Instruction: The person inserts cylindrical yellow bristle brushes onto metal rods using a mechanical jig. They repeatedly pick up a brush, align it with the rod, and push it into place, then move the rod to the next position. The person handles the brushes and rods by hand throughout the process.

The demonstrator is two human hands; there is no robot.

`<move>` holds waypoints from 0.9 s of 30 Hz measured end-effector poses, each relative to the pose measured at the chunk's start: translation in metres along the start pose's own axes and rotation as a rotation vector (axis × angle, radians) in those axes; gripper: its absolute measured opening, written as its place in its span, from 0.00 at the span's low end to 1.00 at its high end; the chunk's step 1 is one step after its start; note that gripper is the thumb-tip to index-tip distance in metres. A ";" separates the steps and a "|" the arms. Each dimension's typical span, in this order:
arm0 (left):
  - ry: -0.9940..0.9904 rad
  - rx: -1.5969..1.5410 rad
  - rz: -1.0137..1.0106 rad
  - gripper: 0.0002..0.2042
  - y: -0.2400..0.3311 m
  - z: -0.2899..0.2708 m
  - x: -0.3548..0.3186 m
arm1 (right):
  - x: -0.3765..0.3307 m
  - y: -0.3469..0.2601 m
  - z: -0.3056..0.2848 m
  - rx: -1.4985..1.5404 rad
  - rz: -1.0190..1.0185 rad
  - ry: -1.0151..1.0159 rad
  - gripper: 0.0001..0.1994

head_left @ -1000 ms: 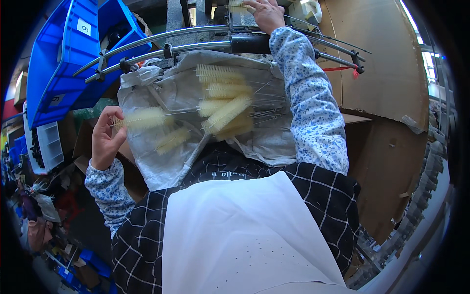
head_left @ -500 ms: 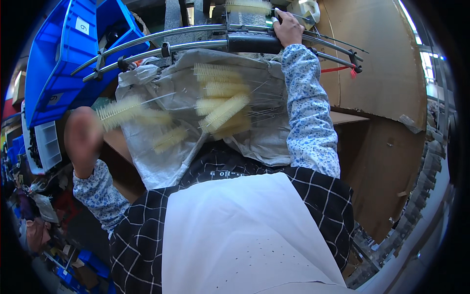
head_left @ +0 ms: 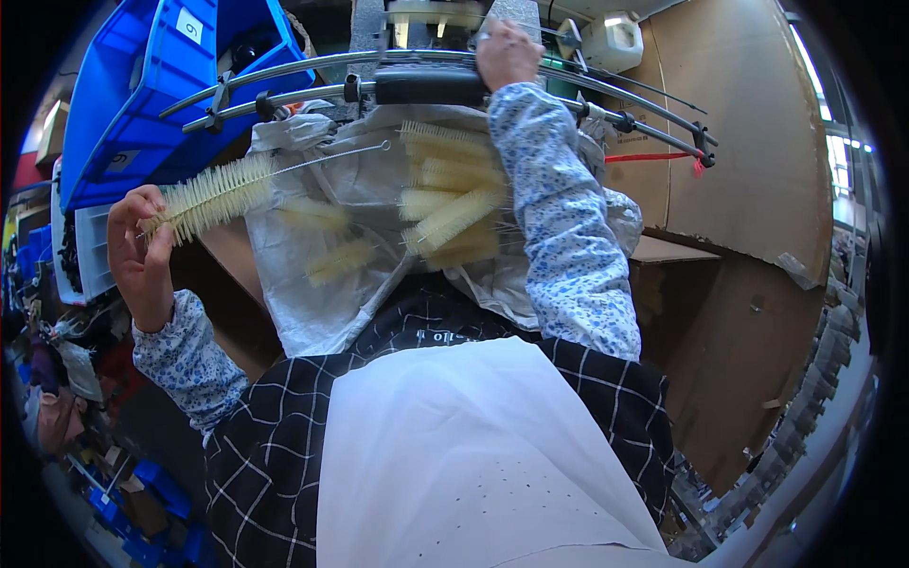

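At the left, my left hand [head_left: 140,246] pinches the bristle end of a pale yellow bottle brush [head_left: 222,194]. Its thin wire stem, ending in a small loop, points right over a whitish sack cloth [head_left: 294,293]. My right hand [head_left: 508,57] is closed at the right side of a sliding carriage with a black roller [head_left: 431,85]. Another yellow brush [head_left: 436,16] lies across the carriage, partly cut off by the top edge. Whatever the right fingers grip is hidden. Several more brushes [head_left: 454,218] lie piled on the cloth, with their stems toward my right sleeve.
Two curved-looking metal rails [head_left: 322,66] run across the far side. Blue bins [head_left: 133,104] stand at far left, above a white tray [head_left: 93,251]. Cardboard [head_left: 748,142] walls the right side, near a white plastic container [head_left: 613,43] and a red strip [head_left: 653,157].
The carriage and my right hand have slid left along the rails. My left hand, blurred before, now shows clearly, with the held brush's looped stem further out over the cloth.
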State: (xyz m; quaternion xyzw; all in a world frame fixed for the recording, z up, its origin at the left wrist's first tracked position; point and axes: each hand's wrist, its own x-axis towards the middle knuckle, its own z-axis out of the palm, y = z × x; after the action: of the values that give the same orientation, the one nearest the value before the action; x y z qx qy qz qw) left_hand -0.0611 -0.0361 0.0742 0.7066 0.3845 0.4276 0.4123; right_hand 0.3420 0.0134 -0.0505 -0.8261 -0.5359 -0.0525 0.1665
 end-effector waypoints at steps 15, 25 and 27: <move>0.101 -0.230 -0.005 0.13 -0.007 -0.003 0.001 | 0.006 0.089 -0.018 -0.069 -0.063 0.034 0.16; -0.097 -0.368 -0.079 0.12 0.001 0.058 0.030 | 0.048 0.145 -0.042 -0.126 -0.120 -0.350 0.16; -0.172 -0.368 -0.055 0.11 -0.001 0.068 0.037 | 0.035 0.152 -0.079 0.077 -0.147 -0.399 0.15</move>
State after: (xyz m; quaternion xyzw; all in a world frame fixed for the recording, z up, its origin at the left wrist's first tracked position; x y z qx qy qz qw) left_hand 0.0139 -0.0195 0.0641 0.6423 0.2824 0.4175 0.5774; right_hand 0.5014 -0.0392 -0.0008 -0.7718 -0.6186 0.1205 0.0842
